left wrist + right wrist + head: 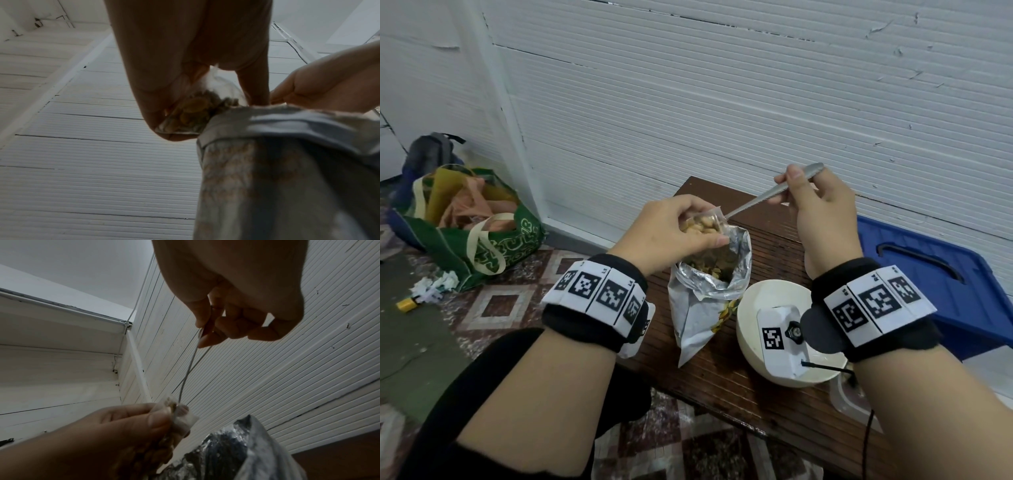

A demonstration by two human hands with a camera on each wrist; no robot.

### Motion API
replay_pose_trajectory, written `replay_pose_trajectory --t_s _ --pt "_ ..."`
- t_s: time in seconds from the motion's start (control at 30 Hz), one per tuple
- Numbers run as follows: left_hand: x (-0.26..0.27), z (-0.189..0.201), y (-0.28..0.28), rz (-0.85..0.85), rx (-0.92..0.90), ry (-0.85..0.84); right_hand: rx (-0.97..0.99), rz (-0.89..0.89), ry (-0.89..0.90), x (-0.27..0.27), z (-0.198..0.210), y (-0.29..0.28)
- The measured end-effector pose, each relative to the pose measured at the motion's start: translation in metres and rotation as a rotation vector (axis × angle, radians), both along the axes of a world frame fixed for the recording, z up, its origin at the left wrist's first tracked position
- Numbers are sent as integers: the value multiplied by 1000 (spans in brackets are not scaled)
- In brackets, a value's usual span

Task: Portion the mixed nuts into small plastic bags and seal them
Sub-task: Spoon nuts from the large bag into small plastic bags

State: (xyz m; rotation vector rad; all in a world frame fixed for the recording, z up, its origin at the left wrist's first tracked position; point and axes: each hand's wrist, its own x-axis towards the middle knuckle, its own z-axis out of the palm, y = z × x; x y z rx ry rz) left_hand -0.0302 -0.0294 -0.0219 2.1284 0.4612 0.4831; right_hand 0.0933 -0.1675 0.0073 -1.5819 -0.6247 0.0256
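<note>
Nut portioning at a wooden desk: small bag held over the open foil pouch, spoon at its mouth.

Dark wooden desk [767,387], set against a white ribbed wall. Blue plastic crate [941,274], at the right of the desk. Green tote bag [493,246], on the floor at far left. Foil pouch [705,301] of mixed nuts, stood upright and open at desk centre. White bowl [753,301], just right of the pouch. Left hand [671,229], fingers clamped on a small plastic bag [705,224] part-filled with nuts, held just above the pouch mouth. Right hand [822,212], fingers pinched on the handle of a metal spoon [763,197], whose tip is placed at the bag's opening.
</note>
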Motion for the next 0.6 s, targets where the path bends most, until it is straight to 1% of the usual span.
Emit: replay_pose_trajectory --t_s 0.13,0.23,0.3,0.4,0.47,0.53,0.6 --pt "1 0 0 16 -31 -14 75 62 -74 -5 5 -3" --pt "0 1 3 40 -84 -37 162 49 -155 -4 10 -7" --pt "-2 1 5 52 -116 -42 213 -5 -184 0 12 -10" --pt "-4 2 8 71 -156 -69 274 -145 -153 7 12 -15" --pt "-6 3 10 84 -162 -98 237 -225 -118 10 9 -18" --pt "-6 4 11 102 -161 -130 120 -263 -106 8 2 -20" --pt "-6 5 12 121 -152 -163 -15 -252 -115 3 -6 -20"
